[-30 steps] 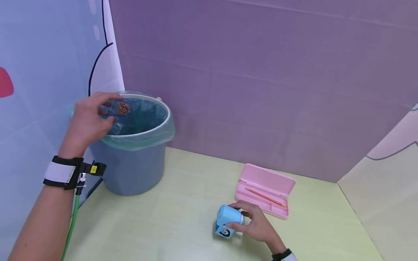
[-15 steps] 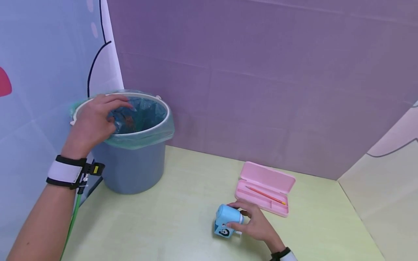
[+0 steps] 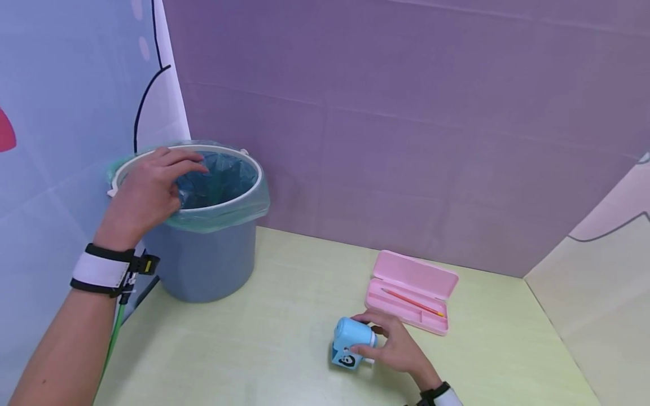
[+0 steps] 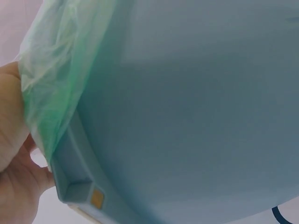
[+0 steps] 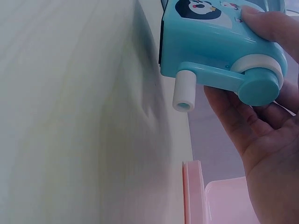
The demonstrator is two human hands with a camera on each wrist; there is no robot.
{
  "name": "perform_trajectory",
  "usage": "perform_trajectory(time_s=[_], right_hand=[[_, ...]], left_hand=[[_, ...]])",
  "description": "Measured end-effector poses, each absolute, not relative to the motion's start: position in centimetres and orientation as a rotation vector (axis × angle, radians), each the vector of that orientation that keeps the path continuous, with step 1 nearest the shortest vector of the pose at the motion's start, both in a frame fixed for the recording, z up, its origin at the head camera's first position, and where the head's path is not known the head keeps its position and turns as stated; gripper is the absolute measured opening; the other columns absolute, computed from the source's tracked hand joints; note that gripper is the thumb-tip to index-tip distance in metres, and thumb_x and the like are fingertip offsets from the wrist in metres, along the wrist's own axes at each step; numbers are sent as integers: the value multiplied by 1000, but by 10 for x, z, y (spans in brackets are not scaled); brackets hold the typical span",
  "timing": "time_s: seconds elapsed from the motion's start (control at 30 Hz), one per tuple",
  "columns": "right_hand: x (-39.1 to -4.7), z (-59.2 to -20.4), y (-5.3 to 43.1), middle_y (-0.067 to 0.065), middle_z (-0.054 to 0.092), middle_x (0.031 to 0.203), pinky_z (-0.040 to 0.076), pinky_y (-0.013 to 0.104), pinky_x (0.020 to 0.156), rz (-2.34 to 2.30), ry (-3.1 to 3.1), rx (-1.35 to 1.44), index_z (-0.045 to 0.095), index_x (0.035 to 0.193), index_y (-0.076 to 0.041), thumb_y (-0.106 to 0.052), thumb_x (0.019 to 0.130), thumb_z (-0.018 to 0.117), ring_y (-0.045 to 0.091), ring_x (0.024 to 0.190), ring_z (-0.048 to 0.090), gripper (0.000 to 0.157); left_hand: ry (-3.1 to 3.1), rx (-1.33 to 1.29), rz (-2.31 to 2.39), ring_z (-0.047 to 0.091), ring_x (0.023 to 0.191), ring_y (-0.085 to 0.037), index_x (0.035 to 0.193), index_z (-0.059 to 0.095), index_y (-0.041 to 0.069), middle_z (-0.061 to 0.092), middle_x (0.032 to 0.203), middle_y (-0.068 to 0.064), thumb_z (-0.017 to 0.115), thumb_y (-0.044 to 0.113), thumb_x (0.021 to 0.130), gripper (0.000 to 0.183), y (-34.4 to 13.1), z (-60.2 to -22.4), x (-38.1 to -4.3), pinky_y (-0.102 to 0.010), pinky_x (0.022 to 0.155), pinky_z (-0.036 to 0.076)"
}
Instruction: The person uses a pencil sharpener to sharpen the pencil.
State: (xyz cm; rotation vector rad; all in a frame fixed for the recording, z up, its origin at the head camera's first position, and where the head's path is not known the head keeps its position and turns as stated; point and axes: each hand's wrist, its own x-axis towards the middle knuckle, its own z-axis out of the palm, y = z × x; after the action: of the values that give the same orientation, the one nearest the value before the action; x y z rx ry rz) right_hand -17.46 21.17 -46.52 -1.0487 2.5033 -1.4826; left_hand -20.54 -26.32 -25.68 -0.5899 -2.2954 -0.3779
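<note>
My left hand (image 3: 152, 189) is over the near left part of the bin's rim in the head view, fingers and thumb bent in a pinch. The clear blue shavings drawer it holds barely shows against the liner. In the left wrist view, my thumb and fingers (image 4: 11, 121) are beside the green liner, and the drawer is hidden. My right hand (image 3: 398, 344) grips a light blue crank pencil sharpener (image 3: 350, 338) on the table. In the right wrist view, the sharpener (image 5: 219, 51) shows its crank arm and white handle.
The grey-blue bin (image 3: 208, 265) with a green liner (image 3: 223, 217) stands at the table's back left. An open pink pencil case (image 3: 416, 276) with a red pencil (image 3: 411, 301) lies behind the right hand. A purple backdrop (image 3: 355, 141) closes off the back.
My left hand has turned and tipped the drawer down into the bin. The brown shavings seen in it a second ago are out of sight. The right hand stays on the sharpener.
</note>
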Motion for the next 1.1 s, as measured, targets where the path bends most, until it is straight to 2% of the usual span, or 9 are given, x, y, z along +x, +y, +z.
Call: perform_trajectory(time_s=[0.23, 0.5, 0.67, 0.77, 0.8, 0.9, 1.03, 1.1], right_hand=[[-168, -454, 208, 4, 65, 110, 55, 36, 82, -1493, 2480, -1036, 66, 116, -7, -16, 78, 82, 21, 93, 62, 42], [-169, -457, 210, 3, 65, 111, 54, 37, 85, -1496, 2502, -993, 66, 117, -10, -18, 78, 82, 25, 94, 62, 43], [-171, -454, 212, 3, 67, 111, 54, 36, 85, -1502, 2512, -989, 66, 117, -9, -17, 78, 82, 26, 94, 62, 43], [-171, -451, 213, 4, 67, 111, 54, 37, 84, -1505, 2521, -997, 66, 117, -8, -16, 78, 82, 24, 93, 63, 42], [-171, -451, 213, 4, 67, 110, 54, 37, 84, -1507, 2528, -996, 66, 117, -8, -15, 78, 82, 24, 94, 63, 42], [-171, -449, 216, 3, 67, 110, 54, 40, 85, -1513, 2549, -987, 66, 116, -8, -15, 77, 82, 24, 94, 63, 43], [-171, -448, 218, 3, 67, 111, 54, 42, 85, -1525, 2565, -987, 66, 116, -8, -14, 77, 83, 23, 96, 62, 43], [-171, -447, 219, 4, 66, 111, 53, 43, 86, -1528, 2566, -994, 66, 116, -8, -14, 77, 83, 23, 96, 62, 44]], left_hand=[[-2272, -621, -314, 50, 117, -33, 113, 68, 6, 60, 127, -12, 56, -26, 64, 60, -263, -258, -205, -50, 79, 51], [-2234, -619, -318, 51, 113, -31, 114, 67, 7, 61, 127, -11, 54, -24, 65, 60, -258, -254, -203, -44, 68, 49], [-2254, -501, -473, 49, 120, -33, 120, 65, 7, 57, 131, -12, 60, -20, 71, 56, -258, -257, -201, -53, 83, 51], [-2210, -428, -560, 54, 112, -34, 125, 62, 8, 57, 129, -14, 69, -15, 75, 56, -256, -260, -201, -57, 85, 50], [-2186, -410, -579, 56, 108, -34, 127, 61, 8, 58, 127, -14, 72, -12, 75, 56, -254, -261, -201, -55, 84, 51], [-2104, -396, -624, 59, 94, -30, 129, 60, 7, 62, 120, -14, 78, -5, 74, 60, -248, -264, -200, -37, 80, 51], [-2012, -446, -683, 63, 91, -26, 129, 60, 7, 66, 116, -12, 84, 3, 71, 63, -233, -268, -199, -11, 80, 40], [-1987, -475, -716, 63, 90, -25, 129, 60, 8, 67, 115, -11, 85, 6, 70, 64, -224, -270, -198, -7, 80, 39]])
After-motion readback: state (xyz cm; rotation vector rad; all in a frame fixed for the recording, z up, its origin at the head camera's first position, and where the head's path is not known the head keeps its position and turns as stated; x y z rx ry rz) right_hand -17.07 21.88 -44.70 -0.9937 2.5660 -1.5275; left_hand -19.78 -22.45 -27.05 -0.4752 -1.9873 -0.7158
